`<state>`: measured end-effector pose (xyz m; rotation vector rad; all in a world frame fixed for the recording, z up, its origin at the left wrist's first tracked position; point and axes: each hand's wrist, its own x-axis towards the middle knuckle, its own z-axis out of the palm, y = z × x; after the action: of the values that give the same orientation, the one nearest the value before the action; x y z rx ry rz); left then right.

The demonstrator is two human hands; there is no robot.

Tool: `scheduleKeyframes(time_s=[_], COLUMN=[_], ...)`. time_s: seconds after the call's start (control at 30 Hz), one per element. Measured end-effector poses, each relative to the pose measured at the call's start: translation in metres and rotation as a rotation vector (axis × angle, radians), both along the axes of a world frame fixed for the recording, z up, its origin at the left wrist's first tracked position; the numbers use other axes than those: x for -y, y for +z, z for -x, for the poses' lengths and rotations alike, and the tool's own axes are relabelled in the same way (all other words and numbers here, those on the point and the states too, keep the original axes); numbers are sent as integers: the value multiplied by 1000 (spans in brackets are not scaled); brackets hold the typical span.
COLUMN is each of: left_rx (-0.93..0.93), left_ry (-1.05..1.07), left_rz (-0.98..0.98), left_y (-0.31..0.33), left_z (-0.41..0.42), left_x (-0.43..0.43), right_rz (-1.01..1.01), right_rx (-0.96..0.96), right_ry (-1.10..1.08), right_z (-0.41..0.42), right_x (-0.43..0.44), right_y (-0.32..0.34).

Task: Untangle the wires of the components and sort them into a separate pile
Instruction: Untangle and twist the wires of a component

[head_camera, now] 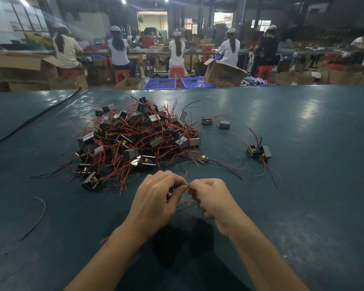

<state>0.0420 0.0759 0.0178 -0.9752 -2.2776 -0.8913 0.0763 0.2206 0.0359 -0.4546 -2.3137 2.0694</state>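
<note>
A big tangled heap of small black box components with red and black wires [135, 137] lies on the green table [303, 185], in front of me. To its right sit a few separated components [259, 152], and two more [215, 122] lie farther back. My left hand [156, 202] and my right hand [214, 200] meet just in front of the heap. Both pinch the red wires of one component [184, 199], whose dark body is mostly hidden under my left fingers.
A loose dark red wire [39, 215] lies at the near left, and a bare circuit board with wires [204, 159] sits at the heap's right foot. A black cable [29, 120] runs along the left. Beyond the table's far edge, people sit among cardboard boxes and blue crates [159, 83].
</note>
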Motion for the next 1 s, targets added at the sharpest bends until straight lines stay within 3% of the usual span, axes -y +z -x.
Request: scheduleKeyframes(time_s=[0.07, 0.13, 0.2, 0.33, 0.5, 0.67, 0.87, 0.93, 1.0], left_rx=[-51, -61, -12, 133, 184, 62, -147, -55, 173], left_ry=[10, 10, 3, 10, -17, -13, 14, 11, 1], left_rz=[25, 20, -30, -217, -263, -111, 99, 15, -176], left_y=[1, 0, 0, 0, 3, 3, 3, 4, 6], left_z=[0, 1, 2, 4, 4, 3, 3, 2, 1], left_x=[1, 1, 1, 2, 2, 3, 4, 3, 1], right_rz=[236, 313, 205, -160, -323, -292, -68, -54, -99], right_rx=[116, 147, 81, -275, -477, -372, -112, -160, -280], right_ry=[13, 33, 38, -10, 53, 41, -1, 4, -21], right_z=[-1, -1, 0, 4, 4, 6, 6, 5, 5], right_x=[1, 0, -1, -9, -12, -8, -5, -6, -6], right_y=[4, 5, 3, -2, -8, -11, -10, -9, -7])
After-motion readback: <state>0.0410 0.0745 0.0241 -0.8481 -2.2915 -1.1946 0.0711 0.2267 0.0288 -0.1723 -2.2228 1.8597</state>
